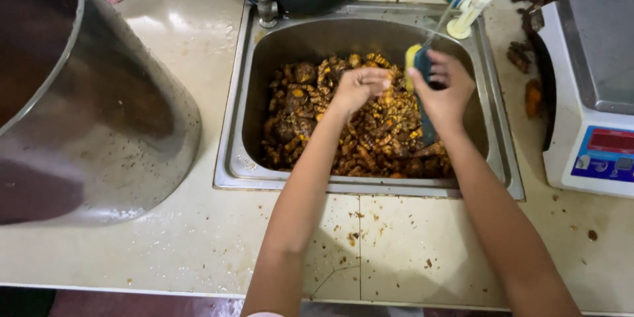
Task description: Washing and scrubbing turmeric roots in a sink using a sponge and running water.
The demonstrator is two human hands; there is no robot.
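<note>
Two bare hands work over a steel sink [246,92] full of orange-brown roots [310,112]. Left hand [360,86] pinches one root; right hand [444,89], grip closed, holds a scrubbing brush [417,65]. Judged: scrubbing underway, needing steady strokes.

Orange-brown roots [370,132], yellow-blue sponge [417,66], steel-grey sink [370,33]
</note>
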